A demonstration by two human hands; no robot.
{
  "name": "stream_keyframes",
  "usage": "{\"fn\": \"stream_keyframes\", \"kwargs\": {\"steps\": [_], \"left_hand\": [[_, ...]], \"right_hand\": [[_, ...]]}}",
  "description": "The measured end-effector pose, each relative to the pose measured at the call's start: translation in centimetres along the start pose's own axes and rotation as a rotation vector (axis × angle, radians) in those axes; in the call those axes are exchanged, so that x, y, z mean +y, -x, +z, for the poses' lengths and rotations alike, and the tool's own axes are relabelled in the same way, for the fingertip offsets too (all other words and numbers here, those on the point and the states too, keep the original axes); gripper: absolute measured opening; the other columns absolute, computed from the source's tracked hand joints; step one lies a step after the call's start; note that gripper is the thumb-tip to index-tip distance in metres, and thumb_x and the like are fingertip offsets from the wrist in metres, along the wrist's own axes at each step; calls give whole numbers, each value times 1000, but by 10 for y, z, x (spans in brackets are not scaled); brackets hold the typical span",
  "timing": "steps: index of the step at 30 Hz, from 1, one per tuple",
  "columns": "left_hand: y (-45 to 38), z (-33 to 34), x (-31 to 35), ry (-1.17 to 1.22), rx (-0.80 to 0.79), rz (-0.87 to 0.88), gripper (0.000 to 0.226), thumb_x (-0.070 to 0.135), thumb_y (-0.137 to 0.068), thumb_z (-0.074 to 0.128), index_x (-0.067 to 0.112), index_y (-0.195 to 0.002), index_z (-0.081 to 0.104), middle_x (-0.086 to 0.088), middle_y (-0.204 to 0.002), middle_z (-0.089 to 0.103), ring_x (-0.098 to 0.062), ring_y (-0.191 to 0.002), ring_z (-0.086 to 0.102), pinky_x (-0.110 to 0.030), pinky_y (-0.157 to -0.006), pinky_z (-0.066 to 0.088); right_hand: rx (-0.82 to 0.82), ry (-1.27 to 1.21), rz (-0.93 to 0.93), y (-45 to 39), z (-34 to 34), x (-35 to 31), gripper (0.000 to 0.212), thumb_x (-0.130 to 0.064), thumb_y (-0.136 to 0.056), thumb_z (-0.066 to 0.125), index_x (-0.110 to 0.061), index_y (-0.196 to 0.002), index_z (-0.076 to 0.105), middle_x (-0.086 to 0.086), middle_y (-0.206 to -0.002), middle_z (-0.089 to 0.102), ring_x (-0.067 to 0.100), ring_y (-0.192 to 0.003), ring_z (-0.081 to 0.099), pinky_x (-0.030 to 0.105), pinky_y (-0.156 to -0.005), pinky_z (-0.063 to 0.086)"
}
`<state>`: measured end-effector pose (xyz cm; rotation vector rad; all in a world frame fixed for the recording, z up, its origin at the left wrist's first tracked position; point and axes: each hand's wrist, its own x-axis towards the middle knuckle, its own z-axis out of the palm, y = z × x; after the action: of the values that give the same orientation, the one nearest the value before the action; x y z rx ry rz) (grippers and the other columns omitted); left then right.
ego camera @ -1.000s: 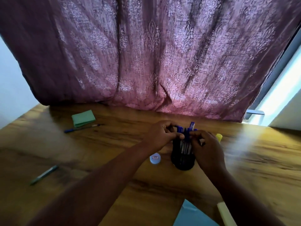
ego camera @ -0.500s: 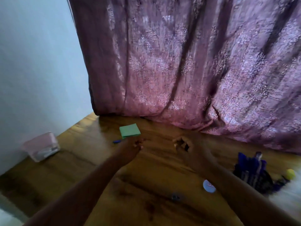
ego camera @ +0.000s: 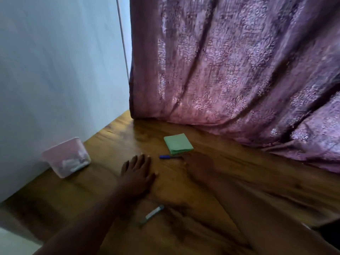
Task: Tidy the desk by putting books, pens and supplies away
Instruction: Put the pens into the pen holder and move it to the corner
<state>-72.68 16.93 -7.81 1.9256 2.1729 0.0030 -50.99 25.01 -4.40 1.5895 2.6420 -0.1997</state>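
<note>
A blue pen [ego camera: 170, 157] lies on the wooden desk [ego camera: 239, 173] just in front of a green pad of sticky notes [ego camera: 178, 143]. My left hand [ego camera: 137, 172] hovers flat over the desk with fingers spread, a little left of the pen and holding nothing. My right hand [ego camera: 199, 165] is motion-blurred, its fingertips close to the pen's right end; whether it touches the pen is unclear. A second pen [ego camera: 151, 214], grey-blue, lies nearer to me between my forearms.
A translucent pink plastic box [ego camera: 66, 159] stands at the desk's left edge against the pale wall. A mauve patterned curtain [ego camera: 230, 70] hangs down onto the back of the desk.
My view has swung left, so the black pen holder with its pens is out of frame. Both hands left the holder and moved toward the blue pen by the green pad.
</note>
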Motion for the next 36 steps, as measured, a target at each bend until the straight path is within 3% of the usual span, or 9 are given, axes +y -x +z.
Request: {"fn": "stream_keyframes", "kwargs": {"steps": [3, 8, 13, 17, 21, 27, 29, 32, 36], "left_hand": [[2, 7, 2, -27, 46, 9, 100, 74, -64, -15, 29, -153, -4, 0, -162, -8, -22, -148, -8, -44, -119, -1], [-1, 8, 4, -38, 43, 1, 80, 69, -88, 4, 24, -154, -4, -5, -162, -7, -26, -148, -7, -47, -119, -1], [-7, -18, 59, -66, 127, 53, 85, 71, -88, 17, 17, -154, 8, -10, -161, 5, -32, -148, 2, -53, -117, 1], [-4, -28, 149, -19, 216, 235, 102, 77, -68, 7, 20, -150, 26, -8, -160, 18, -30, -147, 12, -48, -117, 6], [17, -11, 245, 0, 166, 363, 111, 78, -57, 2, 21, -147, 33, -4, -156, 28, -26, -145, 20, -43, -118, 12], [68, 15, 388, 463, -164, 559, 122, 91, -42, 56, 24, -143, 38, 3, -144, 46, -17, -130, 45, -31, -106, 37], [82, 15, 419, 643, -270, 619, 91, 71, -46, 79, 43, -125, 45, 17, -127, 56, -9, -120, 54, -28, -97, 45], [93, 24, 447, 885, -336, 658, 66, 35, -50, 92, 48, -103, 55, 22, -103, 68, 4, -102, 62, -21, -85, 52], [100, 33, 459, 956, -292, 591, 68, 45, -47, 87, 35, -105, 54, 12, -106, 68, -3, -99, 65, -24, -82, 55]], "right_hand": [[64, 43, 12, 1, 3, -3, 34, -27, -97, 34, -21, -127, 50, 6, -133, 53, 24, -117, 51, 41, -97, 39], [111, 72, -66, 22, 4, 17, 25, -28, -95, 40, -19, -112, 57, 4, -113, 59, 22, -102, 54, 36, -85, 41], [333, -340, 10, 63, -20, 44, 23, -27, -94, 49, -13, -105, 64, 4, -103, 64, 21, -93, 59, 35, -78, 46], [620, -653, 120, 121, -70, 82, 16, -23, -81, 66, -17, -96, 63, -3, -81, 65, 14, -72, 61, 25, -65, 49], [857, -799, 267, 206, -116, 145, 61, -10, -77, 68, -27, -131, 43, -12, -82, 59, 6, -68, 61, 15, -56, 44], [1010, -897, 349, 307, -124, 249, 92, 7, -79, 59, -58, -133, 25, -3, -79, 54, 6, -53, 55, 39, -52, 51], [1008, -975, 340, 319, -111, 268, 99, 12, -77, 61, -60, -133, 23, -11, -74, 53, 3, -53, 52, 47, -54, 52], [979, -1026, 279, 330, -86, 278, 109, 19, -73, 61, -54, -136, 11, -13, -65, 52, 0, -48, 47, 38, -52, 47], [909, -1000, 263, 328, -54, 271, 110, 16, -76, 53, -74, -126, 14, 8, -79, 51, 26, -62, 50, 39, -57, 47]]}}
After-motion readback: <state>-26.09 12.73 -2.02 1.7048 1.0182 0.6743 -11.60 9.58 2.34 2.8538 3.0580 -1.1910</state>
